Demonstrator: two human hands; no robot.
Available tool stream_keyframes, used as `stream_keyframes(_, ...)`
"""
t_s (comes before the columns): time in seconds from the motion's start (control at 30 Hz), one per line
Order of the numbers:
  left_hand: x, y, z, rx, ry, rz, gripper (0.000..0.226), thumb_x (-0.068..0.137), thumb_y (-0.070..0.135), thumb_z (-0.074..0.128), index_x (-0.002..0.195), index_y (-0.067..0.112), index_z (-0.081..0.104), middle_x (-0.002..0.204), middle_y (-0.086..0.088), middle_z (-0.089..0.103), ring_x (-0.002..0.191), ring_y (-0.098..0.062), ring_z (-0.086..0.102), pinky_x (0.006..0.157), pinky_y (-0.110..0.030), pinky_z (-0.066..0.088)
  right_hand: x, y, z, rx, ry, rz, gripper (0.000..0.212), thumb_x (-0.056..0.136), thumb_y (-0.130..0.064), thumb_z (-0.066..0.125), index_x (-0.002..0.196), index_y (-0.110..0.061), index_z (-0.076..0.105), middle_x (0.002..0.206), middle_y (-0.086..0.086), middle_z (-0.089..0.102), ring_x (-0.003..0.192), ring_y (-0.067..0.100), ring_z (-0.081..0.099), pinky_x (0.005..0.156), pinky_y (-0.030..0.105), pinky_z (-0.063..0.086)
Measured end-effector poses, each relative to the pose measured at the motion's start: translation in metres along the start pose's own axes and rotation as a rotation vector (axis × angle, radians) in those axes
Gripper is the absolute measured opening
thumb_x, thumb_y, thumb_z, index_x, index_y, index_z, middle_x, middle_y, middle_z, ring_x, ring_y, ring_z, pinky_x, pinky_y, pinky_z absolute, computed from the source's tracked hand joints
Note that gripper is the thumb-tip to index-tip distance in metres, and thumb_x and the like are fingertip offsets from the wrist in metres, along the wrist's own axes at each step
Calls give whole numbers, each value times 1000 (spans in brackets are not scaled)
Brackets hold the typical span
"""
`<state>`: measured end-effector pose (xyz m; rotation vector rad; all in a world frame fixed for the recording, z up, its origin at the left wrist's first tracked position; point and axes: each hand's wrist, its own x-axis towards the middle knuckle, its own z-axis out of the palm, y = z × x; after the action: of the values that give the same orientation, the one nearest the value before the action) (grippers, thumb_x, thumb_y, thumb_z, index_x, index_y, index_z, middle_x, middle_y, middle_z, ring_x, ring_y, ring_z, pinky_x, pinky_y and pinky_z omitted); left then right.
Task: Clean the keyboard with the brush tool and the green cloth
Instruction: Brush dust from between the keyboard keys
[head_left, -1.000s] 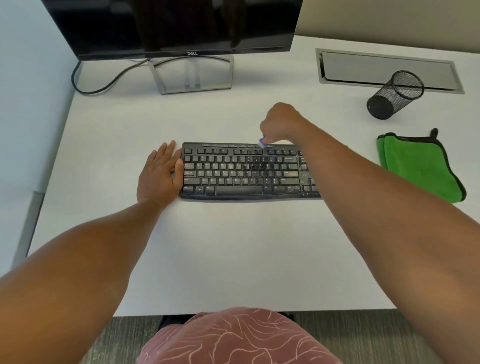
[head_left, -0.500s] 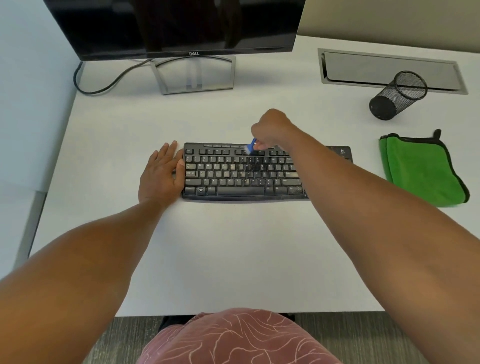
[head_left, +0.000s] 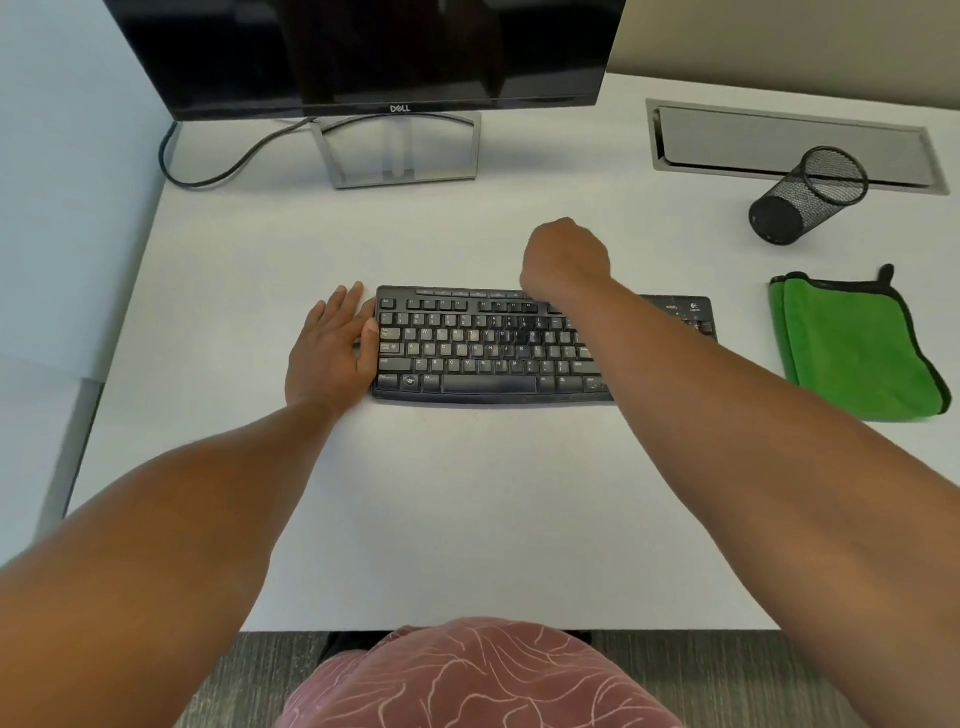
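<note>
The left hand (head_left: 332, 353) lies flat on the bench (head_left: 467, 493), fingers straight, the thumb against the 9 o'clock end of the black keyboard (head_left: 467, 353), probably so it does not slide during brushing. The right hand (head_left: 566, 260) is curled over the top key row. The brush tool is hidden under it, so I cannot tell what its fingers hold. The green cloth (head_left: 857, 348) waits folded at 3 o'clock, well apart from both hands.

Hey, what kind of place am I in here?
Most likely an office workstation: a white desk with a Dell monitor on its stand, a black keyboard, a mesh pen cup lying on its side, and a built-in cable hatch.
</note>
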<state>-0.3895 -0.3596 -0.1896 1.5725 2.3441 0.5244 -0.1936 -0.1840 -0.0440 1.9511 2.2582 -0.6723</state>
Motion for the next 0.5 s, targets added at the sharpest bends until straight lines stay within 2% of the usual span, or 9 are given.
stream_keyframes(0.07,0,0,0,-4,-1,2,57,104,41,20,152,23,45,162,2,34,153,-15,21,126,-33,11,1,1,-3,-32,5,-41,21,81,4,50,64,-8,46,70,3,45,57,17,43,53,25,38)
stream_keyframes(0.17,0,1,-1,-3,-1,3,57,104,41,20,152,23,45,162,2,34,153,-15,21,126,-32,10,5,-10,-12,97,-95,-14,16,78,1,50,65,-7,54,68,3,51,58,18,48,47,22,35)
stream_keyframes(0.2,0,0,-1,-3,-1,2,57,104,40,20,152,23,45,162,2,34,153,-15,21,126,-32,10,7,-13,-12,136,-120,-31,18,80,0,51,64,-7,54,67,3,51,59,19,50,47,22,37)
stream_keyframes(0.27,0,0,-1,-2,-1,2,56,104,40,21,152,23,45,162,2,34,153,-14,20,126,-32,10,8,-15,-10,241,-176,-42,25,87,-3,54,64,-13,46,69,3,48,69,21,54,57,25,49)
stream_keyframes(0.33,0,0,0,-1,2,4,56,105,40,21,152,23,45,162,2,34,153,-14,20,126,-32,11,5,-11,-5,184,-167,-22,26,85,-1,55,65,-12,43,71,4,48,75,25,55,58,27,48)
stream_keyframes(0.43,1,0,0,-4,3,-3,55,105,39,22,152,23,44,162,3,34,153,-13,20,126,-30,10,1,2,-6,27,-51,30,22,80,6,51,64,-7,45,75,6,52,74,27,54,56,27,42)
stream_keyframes(0.5,0,0,0,0,4,-4,55,105,40,21,152,24,44,162,4,34,153,-13,20,125,-29,9,4,5,-11,25,-57,19,22,80,5,51,63,-7,45,72,5,51,72,26,54,56,25,41)
